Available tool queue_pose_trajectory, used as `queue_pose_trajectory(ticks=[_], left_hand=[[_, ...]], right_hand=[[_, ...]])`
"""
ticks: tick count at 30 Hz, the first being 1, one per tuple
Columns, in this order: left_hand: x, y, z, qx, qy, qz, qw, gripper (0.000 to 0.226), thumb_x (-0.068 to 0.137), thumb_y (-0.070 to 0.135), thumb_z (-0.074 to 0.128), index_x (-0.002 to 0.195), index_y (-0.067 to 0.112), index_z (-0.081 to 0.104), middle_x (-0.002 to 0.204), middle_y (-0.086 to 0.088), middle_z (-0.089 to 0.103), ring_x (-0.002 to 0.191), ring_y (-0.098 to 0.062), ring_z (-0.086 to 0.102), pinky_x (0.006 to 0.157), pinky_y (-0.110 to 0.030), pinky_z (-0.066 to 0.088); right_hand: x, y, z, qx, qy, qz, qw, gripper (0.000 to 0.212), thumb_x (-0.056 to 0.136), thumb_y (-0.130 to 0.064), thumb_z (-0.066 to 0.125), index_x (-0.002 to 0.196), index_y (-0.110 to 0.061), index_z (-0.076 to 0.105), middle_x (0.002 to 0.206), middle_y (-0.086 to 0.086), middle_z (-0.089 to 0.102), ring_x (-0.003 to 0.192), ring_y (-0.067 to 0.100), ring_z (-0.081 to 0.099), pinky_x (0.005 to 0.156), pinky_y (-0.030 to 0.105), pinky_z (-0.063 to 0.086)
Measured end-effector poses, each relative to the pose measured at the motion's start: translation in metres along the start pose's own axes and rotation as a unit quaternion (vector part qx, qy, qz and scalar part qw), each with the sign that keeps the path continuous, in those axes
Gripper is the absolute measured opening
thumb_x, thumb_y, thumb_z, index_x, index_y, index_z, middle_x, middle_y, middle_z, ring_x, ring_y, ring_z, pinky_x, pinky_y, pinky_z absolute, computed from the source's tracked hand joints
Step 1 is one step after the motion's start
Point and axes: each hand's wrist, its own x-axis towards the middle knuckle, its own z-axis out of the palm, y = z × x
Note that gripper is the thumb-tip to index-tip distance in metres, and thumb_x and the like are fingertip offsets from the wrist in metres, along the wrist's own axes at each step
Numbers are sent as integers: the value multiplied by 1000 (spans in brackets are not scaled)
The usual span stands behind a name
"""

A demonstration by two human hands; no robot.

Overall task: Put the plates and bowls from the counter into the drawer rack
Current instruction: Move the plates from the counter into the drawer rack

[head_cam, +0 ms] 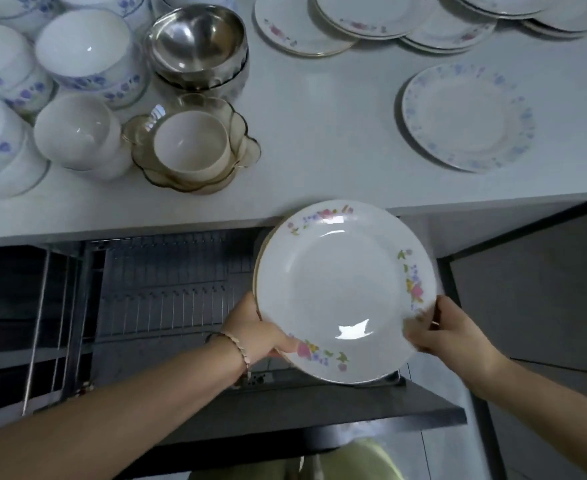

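A small stack of white round floral-rimmed ceramic plates (344,289) is gripped between both hands, left hand (257,332) and right hand (447,332) at opposite rims, above the wire drawer rack (160,289).

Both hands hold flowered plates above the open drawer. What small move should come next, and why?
Probably tilt the plates upright and lower them toward the wire rack: the left hand and right hand grip opposite rims, and the rack's slots look empty.
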Motion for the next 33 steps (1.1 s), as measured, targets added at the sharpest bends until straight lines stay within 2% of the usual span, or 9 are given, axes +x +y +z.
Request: queue_pose_trajectory(ticks=[2, 4, 10, 12, 14, 16, 19, 24, 33], left_hand=[[5, -22, -4, 32, 6, -20, 999, 66, 55, -9, 80, 111, 14, 52, 106, -6, 66, 102, -25, 63, 78, -42, 60], [16, -42, -8, 23, 10, -55, 998, 64, 56, -13, 78, 111, 10, 55, 107, -9, 67, 102, -27, 64, 76, -44, 60], [87, -77, -17, 22, 29, -153, 988, 59, 58, -16, 75, 111, 5, 57, 113, -12, 64, 108, -31, 60, 83, -46, 58], [118, -77, -16, 40, 55, -159, 985, 63, 58, -13, 75, 115, 3, 53, 117, -13, 61, 110, -32, 58, 86, -45, 57], [146, -73, -14, 53, 70, -159, 983, 67, 59, -11, 77, 119, 2, 52, 119, -13, 59, 112, -33, 57, 89, -46, 56], [172, -68, -13, 74, 91, -152, 981, 67, 61, -7, 78, 122, 4, 53, 124, -13, 59, 115, -32, 57, 95, -42, 53], [205, -58, -8, 132, 131, -144, 972, 62, 69, 2, 77, 126, 2, 52, 128, -11, 58, 118, -29, 56, 101, -32, 48], [240, -45, 3, 187, 189, -137, 954, 51, 77, 10, 73, 124, -1, 53, 126, -12, 60, 116, -25, 59, 95, -26, 50], [261, -47, 9, 166, 201, -117, 958, 62, 72, 6, 75, 128, 10, 49, 134, -15, 52, 123, -31, 52, 103, -34, 45]], right_hand=[[-4, 16, 16, -23, -4, 18, 1000, 21, 82, 1, 64, 92, -10, 50, 85, 9, 61, 77, 20, 57, 74, 42, 54], [2, 28, 32, -35, -4, 49, 998, 22, 80, -2, 67, 91, -10, 50, 83, 6, 60, 70, 15, 57, 54, 25, 51], [66, 51, 79, -52, -4, 112, 992, 29, 79, 11, 60, 104, 0, 51, 82, 7, 55, 64, 13, 50, 48, 19, 46], [96, 58, 94, -42, 22, 122, 991, 37, 79, 9, 62, 113, 4, 52, 84, 7, 55, 66, 15, 52, 55, 25, 49], [125, 64, 103, -42, 40, 127, 990, 44, 78, 6, 63, 120, 4, 53, 96, 14, 61, 80, 25, 58, 74, 38, 55], [151, 69, 109, -40, 60, 132, 989, 45, 77, 8, 61, 121, 4, 55, 108, 20, 63, 91, 31, 58, 88, 40, 53], [186, 74, 115, -52, 89, 129, 986, 40, 76, 6, 58, 117, 5, 58, 105, 20, 65, 87, 28, 59, 86, 35, 54], [222, 75, 120, -81, 145, 125, 978, 41, 74, 2, 60, 115, 0, 60, 110, 21, 66, 103, 34, 63, 89, 39, 55], [242, 75, 133, -110, 190, 87, 972, 39, 75, 0, 53, 112, -6, 60, 114, 19, 59, 91, 32, 57, 70, 27, 40]])
